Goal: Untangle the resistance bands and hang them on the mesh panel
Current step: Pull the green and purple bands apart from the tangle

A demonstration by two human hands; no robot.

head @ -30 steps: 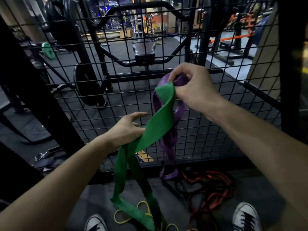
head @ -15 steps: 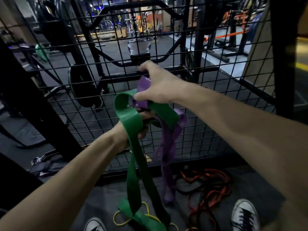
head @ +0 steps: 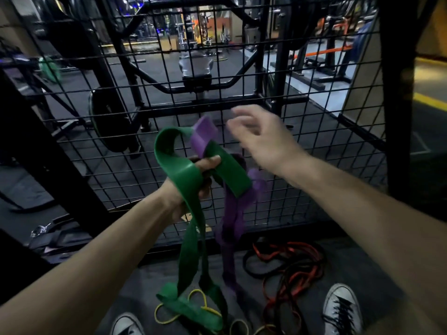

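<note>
Nearest, by the person's 2 shoes, a thin yellow band [head: 183,308] lies on the floor [head: 135,284] under the low end of the green band [head: 191,238]. Just to the right, red and black bands [head: 287,264] sit in a messy pile on the floor. None of these are sorted yet.

A bit higher, the left hand [head: 193,182] grasps the green band, with fingers curled round it. The purple band [head: 232,218] is wound together with the green one at the top and hangs down beside it. The 2 bands look tangled at the left hand, so I think the untangling is only part way.

The right hand [head: 263,139] is up beside the purple fold, blurry, with fingers loose and its grip released, holding nothing.

Behind the hands stands the mesh panel [head: 321,146]. I see no band hanging on it, so all the hanging is left to do. There are no boxes or bins here.
</note>
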